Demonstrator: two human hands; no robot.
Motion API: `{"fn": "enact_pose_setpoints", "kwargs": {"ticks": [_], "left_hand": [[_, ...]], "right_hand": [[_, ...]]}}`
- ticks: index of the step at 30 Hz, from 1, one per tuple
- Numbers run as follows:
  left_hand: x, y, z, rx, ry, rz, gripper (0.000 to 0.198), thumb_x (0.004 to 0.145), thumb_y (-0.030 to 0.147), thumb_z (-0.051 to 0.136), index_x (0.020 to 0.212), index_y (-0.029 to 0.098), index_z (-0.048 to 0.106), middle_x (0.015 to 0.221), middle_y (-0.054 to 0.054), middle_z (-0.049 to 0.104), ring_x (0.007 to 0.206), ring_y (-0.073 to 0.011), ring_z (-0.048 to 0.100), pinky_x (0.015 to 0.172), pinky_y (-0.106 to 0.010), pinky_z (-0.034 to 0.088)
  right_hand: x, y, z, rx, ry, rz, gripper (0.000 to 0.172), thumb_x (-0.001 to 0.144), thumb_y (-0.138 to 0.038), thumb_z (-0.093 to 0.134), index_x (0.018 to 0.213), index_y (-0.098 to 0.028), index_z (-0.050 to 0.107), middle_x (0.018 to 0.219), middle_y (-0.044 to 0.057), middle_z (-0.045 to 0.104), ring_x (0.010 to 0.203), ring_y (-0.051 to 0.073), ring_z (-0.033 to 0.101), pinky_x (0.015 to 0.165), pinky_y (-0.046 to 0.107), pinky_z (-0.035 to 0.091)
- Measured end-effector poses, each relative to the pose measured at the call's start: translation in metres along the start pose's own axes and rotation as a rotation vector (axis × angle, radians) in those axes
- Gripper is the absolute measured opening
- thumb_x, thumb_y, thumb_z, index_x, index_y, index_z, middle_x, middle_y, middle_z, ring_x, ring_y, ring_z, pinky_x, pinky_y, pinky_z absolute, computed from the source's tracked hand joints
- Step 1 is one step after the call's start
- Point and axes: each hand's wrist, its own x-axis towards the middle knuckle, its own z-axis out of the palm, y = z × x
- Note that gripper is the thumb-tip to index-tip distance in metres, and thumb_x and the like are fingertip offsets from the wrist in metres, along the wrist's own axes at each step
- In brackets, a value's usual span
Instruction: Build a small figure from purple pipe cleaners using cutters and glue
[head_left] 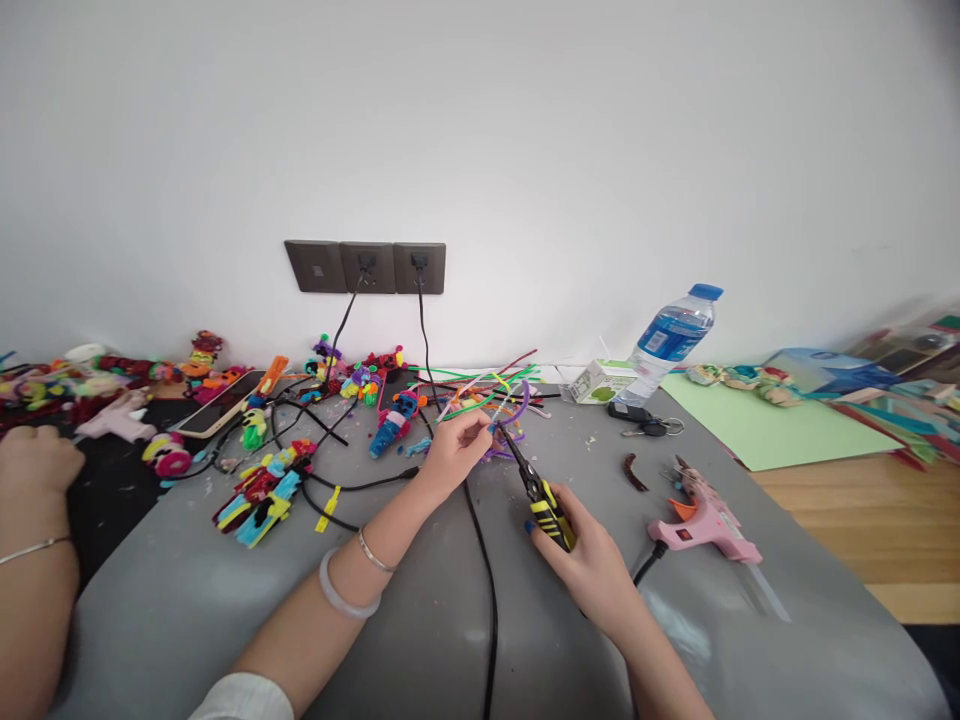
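My right hand (581, 550) is wrapped round the handles of long-nose pliers (534, 485) with black and yellow grips. Their jaws point up and left, close by the fingertips of my left hand (457, 445). Thumb and forefinger of that hand are pinched on a thin, pale pipe cleaner (501, 405), which is partly hidden by the fingers. Whether the jaws touch it I cannot tell. Just behind lies a loose heap of coloured pipe cleaners (480, 385), and a purple one (519, 400) curves up there.
Right of me lie a pink glue gun (709, 530), keys (652, 425), a small carton (600, 382) and a tilted water bottle (671, 340). Pipe-cleaner figures (262, 490), a phone (217, 405) and black cables (480, 560) lie leftward. Another person's hand (37, 460) rests far left.
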Motion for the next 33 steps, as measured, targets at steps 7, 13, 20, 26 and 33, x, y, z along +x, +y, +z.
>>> {"fn": "enact_pose_setpoints", "kwargs": {"ticks": [7,13,20,26,33], "left_hand": [[-0.0004,0.0010,-0.0016,-0.031,-0.022,0.017,0.018,0.086,0.030,0.048,0.074,0.018,0.053,0.067,0.001,0.054,0.062,-0.0132,0.052,0.061,-0.024,0.041],[0.0004,0.0022,-0.0012,0.020,0.000,0.022,0.019,0.084,0.031,0.049,0.072,0.018,0.052,0.064,0.002,0.046,0.059,-0.0116,0.045,0.057,-0.022,0.035],[0.0005,0.0049,-0.0006,0.049,0.022,0.018,0.018,0.081,0.032,0.049,0.071,0.017,0.051,0.066,0.001,0.044,0.059,-0.0115,0.042,0.056,-0.022,0.034],[0.0002,0.0088,-0.0007,0.063,0.016,0.019,0.020,0.082,0.033,0.049,0.069,0.018,0.051,0.064,0.001,0.045,0.058,-0.0116,0.041,0.054,-0.023,0.034],[0.0019,0.0010,-0.0012,0.085,0.069,0.037,0.017,0.082,0.029,0.050,0.069,0.017,0.051,0.062,0.002,0.046,0.056,-0.0106,0.042,0.053,-0.023,0.034]], "right_hand": [[0.0005,0.0042,-0.0005,0.036,0.022,-0.036,0.031,0.078,-0.032,0.051,0.106,-0.020,0.057,0.085,0.002,0.068,0.077,0.020,0.064,0.067,0.026,0.047],[0.0025,0.0079,0.0004,0.037,0.016,-0.043,0.032,0.078,-0.030,0.051,0.107,-0.019,0.057,0.084,0.002,0.067,0.075,0.019,0.063,0.067,0.025,0.047],[0.0027,0.0052,-0.0002,0.039,0.015,-0.036,0.031,0.078,-0.031,0.050,0.105,-0.019,0.057,0.081,0.002,0.066,0.071,0.019,0.062,0.066,0.026,0.046],[0.0035,0.0062,0.0005,0.041,0.007,-0.018,0.031,0.078,-0.030,0.050,0.106,-0.020,0.057,0.083,0.002,0.067,0.075,0.021,0.063,0.071,0.028,0.047],[0.0020,0.0018,-0.0031,0.067,-0.048,0.002,0.035,0.079,-0.033,0.050,0.111,-0.020,0.056,0.096,0.004,0.069,0.084,0.022,0.064,0.074,0.029,0.047]]}}
